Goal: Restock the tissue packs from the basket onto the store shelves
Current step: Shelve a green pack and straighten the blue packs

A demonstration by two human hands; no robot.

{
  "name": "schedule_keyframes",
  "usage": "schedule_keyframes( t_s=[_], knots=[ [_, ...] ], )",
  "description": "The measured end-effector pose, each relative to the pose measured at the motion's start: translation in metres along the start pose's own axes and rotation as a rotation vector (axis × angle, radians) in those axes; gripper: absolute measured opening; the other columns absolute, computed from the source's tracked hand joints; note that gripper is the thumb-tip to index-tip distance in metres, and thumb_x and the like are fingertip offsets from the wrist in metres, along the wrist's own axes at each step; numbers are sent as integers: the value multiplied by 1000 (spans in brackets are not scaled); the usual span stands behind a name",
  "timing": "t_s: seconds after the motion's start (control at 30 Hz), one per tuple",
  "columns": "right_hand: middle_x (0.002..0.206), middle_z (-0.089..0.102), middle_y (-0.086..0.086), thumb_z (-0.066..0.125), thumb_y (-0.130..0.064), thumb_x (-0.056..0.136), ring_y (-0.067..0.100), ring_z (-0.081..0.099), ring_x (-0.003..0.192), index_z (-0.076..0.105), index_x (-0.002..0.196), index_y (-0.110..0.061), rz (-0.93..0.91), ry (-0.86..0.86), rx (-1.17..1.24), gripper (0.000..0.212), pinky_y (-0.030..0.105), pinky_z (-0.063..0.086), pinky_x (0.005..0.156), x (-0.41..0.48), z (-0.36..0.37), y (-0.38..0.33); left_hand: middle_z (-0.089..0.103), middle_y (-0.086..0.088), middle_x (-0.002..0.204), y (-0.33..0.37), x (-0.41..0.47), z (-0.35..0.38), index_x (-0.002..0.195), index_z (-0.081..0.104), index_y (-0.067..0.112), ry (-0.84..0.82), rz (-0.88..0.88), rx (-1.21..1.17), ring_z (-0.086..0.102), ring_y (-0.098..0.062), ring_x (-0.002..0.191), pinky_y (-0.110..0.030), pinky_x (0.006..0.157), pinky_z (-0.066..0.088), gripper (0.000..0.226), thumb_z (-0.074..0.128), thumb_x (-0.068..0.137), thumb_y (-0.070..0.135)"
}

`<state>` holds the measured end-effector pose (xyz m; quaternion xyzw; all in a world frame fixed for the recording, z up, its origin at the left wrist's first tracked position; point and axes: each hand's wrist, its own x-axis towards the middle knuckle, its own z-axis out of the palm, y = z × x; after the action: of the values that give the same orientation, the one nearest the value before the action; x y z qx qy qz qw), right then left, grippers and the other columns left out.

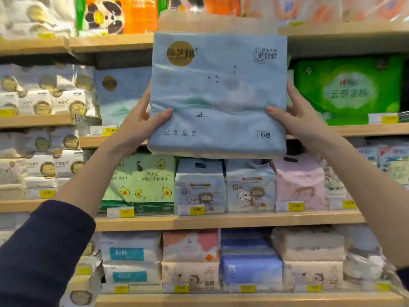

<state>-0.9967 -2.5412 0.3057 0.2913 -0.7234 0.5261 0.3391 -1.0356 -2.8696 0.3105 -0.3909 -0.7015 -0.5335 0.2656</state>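
The tissue pack is held upright and square to the camera, printed face forward, with its text reading right way up; its long axis runs roughly level, left to right, and its bottom edge sits slightly lower on the right. It is raised in front of the second shelf from the top, covering the gap between a matching blue pack on the left and a green pack on the right; whether it touches the shelf cannot be told.

One pack is held, by two hands. The left hand clamps the left edge, thumb across the front face, fingers hidden behind; the right hand clamps the right edge in the same manner. The left arm wears a dark blue sleeve pushed back from the forearm.

The setting is a store aisle with pale wooden shelves; five shelf levels are visible, all stocked with soft tissue packs; yellow price tags line the shelf fronts. Directly below the held pack stand two green avocado-print packs, two blue cartoon-print packs and one pink pack.
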Motion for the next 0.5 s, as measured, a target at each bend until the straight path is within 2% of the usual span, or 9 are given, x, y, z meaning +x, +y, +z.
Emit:
schedule_keyframes(
  t_s=[0.1,0.17,0.23,0.3,0.4,0.5],
  knots=[
    [142,44,-8,62,-33,82,9,57,113,6,145,-44,-73,8,-162,85,30,55,83,35,-13,0,38,15,145,1,35,-3,147,-4,39,-53,99,95,49,-4,124,-30,96,49,85,58,89,29],
    [145,39,-10,60,-23,87,7,55,113,8,146,-40,-128,12,-220,80,28,54,85,59,-20,8,32,22,145,3,58,-4,145,-12,37,-60,159,183,43,0,128,-32,101,45,92,59,87,33],
    [147,37,-9,58,-19,89,9,53,115,11,147,-38,-177,25,-262,77,25,53,86,82,-25,16,29,22,146,1,80,-3,145,-14,35,-65,208,218,44,2,126,-27,96,49,93,58,86,30],
    [147,35,-11,58,-20,89,8,51,118,12,146,-39,-218,45,-303,76,24,51,90,105,-28,24,20,13,154,-6,103,-2,144,-13,40,-63,257,314,47,-3,126,-35,97,49,93,58,84,36],
    [148,32,-13,60,-22,88,7,45,126,13,144,-44,-261,50,-378,76,32,46,101,135,-31,36,15,11,156,-27,131,0,142,-11,48,-51,275,445,54,-10,119,-44,98,47,90,58,83,47],
    [143,33,-17,62,-25,86,13,46,126,12,142,-50,-288,49,-457,78,39,44,103,154,-30,56,18,18,151,-55,149,8,144,-8,44,-37,253,468,54,-10,115,-40,98,48,85,55,88,29]
  ],
)
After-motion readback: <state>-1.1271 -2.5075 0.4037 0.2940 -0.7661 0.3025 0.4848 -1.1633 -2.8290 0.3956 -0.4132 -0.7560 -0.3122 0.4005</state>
